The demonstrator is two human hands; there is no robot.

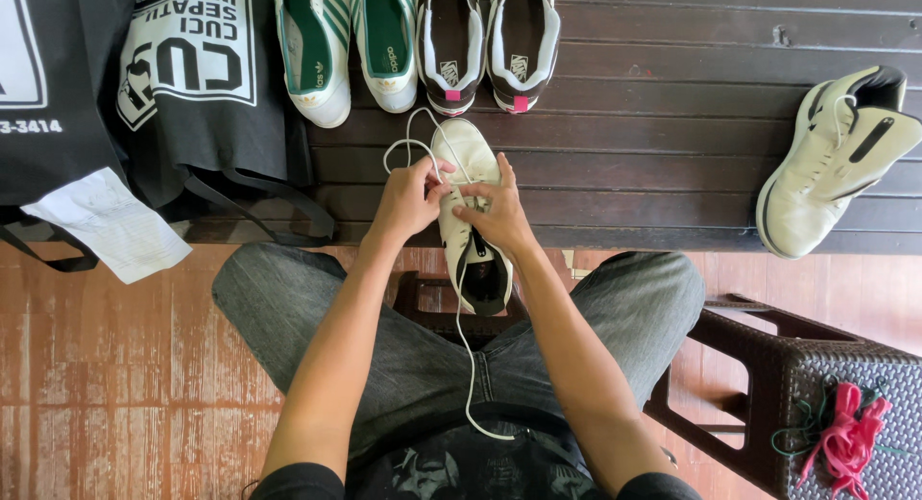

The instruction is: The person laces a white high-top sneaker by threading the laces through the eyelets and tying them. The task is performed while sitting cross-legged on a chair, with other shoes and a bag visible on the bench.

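Head view shows my left hand [408, 200] and my right hand [492, 210] pinching the white lace [468, 365] of a white shoe [469, 212]. It sits on the edge of the dark wooden bench [672, 125], just past my knees.

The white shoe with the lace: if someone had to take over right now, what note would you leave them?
Left hand: pinching the white lace beside the eyelets of the white shoe.
Right hand: fingers on the shoe's lacing area, steadying it.
The shoe lies at the edge of the dark wooden bench, heel toward the person's knees.
Done: the lace is partly in; a loop lies near the toe and one long end hangs down over the lap.
Left: the upper eyelets look unlaced and nothing is tied. The matching white shoe lies on its side on the bench to the right.
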